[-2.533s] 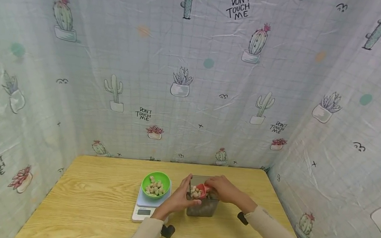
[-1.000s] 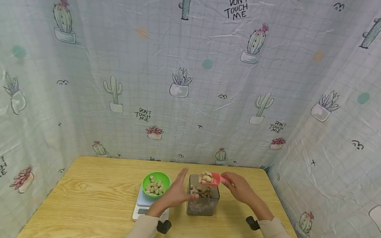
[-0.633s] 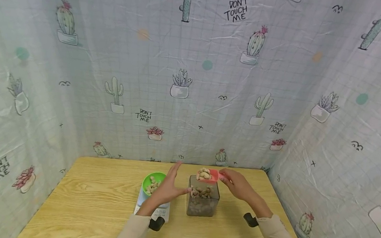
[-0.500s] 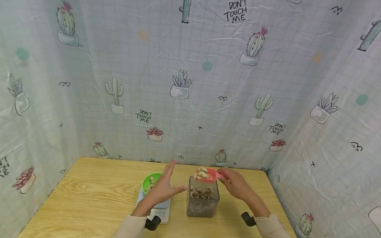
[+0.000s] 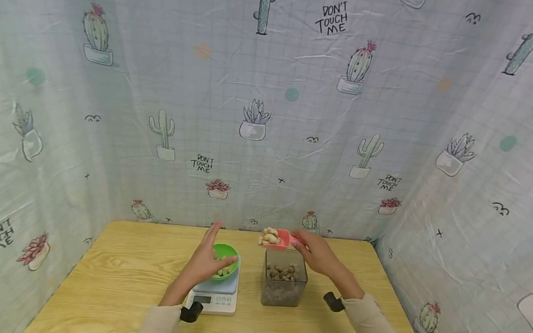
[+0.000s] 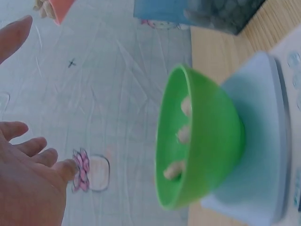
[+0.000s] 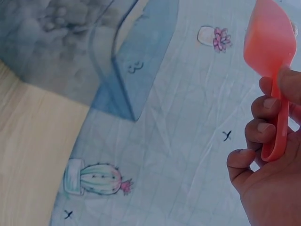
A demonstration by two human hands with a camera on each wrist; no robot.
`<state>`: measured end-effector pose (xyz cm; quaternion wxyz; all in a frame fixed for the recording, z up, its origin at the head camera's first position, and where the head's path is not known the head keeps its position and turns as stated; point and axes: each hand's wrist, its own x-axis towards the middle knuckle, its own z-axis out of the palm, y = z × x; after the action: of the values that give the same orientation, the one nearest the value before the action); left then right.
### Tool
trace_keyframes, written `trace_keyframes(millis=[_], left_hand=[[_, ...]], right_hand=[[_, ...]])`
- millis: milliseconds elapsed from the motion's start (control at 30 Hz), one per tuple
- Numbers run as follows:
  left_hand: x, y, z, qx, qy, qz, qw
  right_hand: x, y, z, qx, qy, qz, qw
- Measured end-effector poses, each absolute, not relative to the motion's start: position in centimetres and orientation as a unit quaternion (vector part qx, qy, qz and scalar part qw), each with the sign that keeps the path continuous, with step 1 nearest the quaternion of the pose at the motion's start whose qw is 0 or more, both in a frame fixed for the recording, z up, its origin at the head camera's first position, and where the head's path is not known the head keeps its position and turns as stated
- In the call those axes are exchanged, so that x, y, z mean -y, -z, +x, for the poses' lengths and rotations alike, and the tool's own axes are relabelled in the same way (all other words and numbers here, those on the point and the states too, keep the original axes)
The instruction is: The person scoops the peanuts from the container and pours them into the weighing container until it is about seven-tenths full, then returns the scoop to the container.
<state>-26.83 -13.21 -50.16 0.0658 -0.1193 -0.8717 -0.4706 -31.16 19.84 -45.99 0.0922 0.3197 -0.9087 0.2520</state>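
My right hand [image 5: 315, 253] grips the handle of a pink scoop [image 7: 270, 40], fingers curled round it in the right wrist view. The scoop carries several unshelled peanuts [image 5: 270, 236] above the back left rim of a clear grey bin [image 5: 283, 294], which holds more peanuts. With thumb and fingers spread, my left hand [image 5: 203, 261] hovers over the left side of a green bowl [image 6: 214, 136] and holds nothing. Some peanuts [image 6: 184, 134] show inside the bowl. It sits on the pale platform of a white kitchen scale [image 5: 223, 304].
A wooden table [image 5: 132, 282] carries the scale and, to its right, the bin. Behind and at both sides hangs a curtain [image 5: 264, 187] printed with cacti. Each wrist wears a black mount [image 5: 191, 312].
The right hand has lifted the peanut-filled scoop out of the bin and moved it left. The left hand has let go of the bin and moved left to the bowl.
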Motion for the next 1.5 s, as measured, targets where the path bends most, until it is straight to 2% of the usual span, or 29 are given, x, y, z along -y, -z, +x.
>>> trace_keyframes(millis=[267,833,1100,1233,1500], left_hand=[[15.4,52.3,-26.9,0.877,0.467,-0.109,0.046],[17.1,56.9,-27.0,0.886,0.458,-0.072,0.014],[17.6,58.2,-27.4,0.872,0.485,-0.056,-0.031],[17.6,58.6,-27.5,0.868,0.492,-0.053,-0.033],[17.7,58.6,-27.7,0.864,0.5,-0.045,-0.039]], right_hand=[[-17.1,46.0,-31.1,0.908,-0.262,0.316,0.087],[-12.1,47.5,-32.1,0.916,-0.234,0.325,0.035],[-10.6,48.3,-33.6,0.92,-0.18,0.348,0.005],[-9.9,48.8,-34.2,0.924,-0.145,0.353,-0.01],[-8.5,48.6,-34.5,0.922,-0.055,0.382,0.006]])
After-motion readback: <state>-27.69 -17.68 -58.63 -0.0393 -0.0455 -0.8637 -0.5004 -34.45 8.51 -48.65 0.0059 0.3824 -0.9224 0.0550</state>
